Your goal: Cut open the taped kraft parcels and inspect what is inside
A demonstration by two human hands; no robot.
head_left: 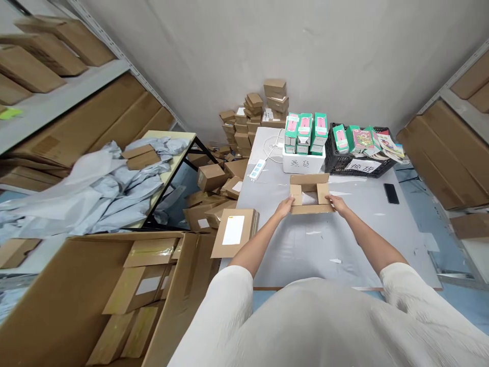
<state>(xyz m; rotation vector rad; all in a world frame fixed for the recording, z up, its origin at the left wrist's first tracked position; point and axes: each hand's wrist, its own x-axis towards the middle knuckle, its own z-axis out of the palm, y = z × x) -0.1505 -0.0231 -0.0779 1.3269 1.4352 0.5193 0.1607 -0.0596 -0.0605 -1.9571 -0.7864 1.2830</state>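
Open kraft cardboard box [310, 193] sits mid-frame on grey tabletop [344, 250]; left hand [284, 208] & right hand [336, 205] at its sides, fingers clamped on the card edges; white foam box [301, 164] ahead w/ handwritten label, hard to read; brown carton stacks [244, 122] against bare grey wall [214, 56]; box interior partly hidden.

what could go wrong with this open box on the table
The open cardboard box could slip or its flaps spring back, as the left hand and right hand seem only to press its sides. The labelled carton at the edge of the table, beside the left arm, might get knocked off.
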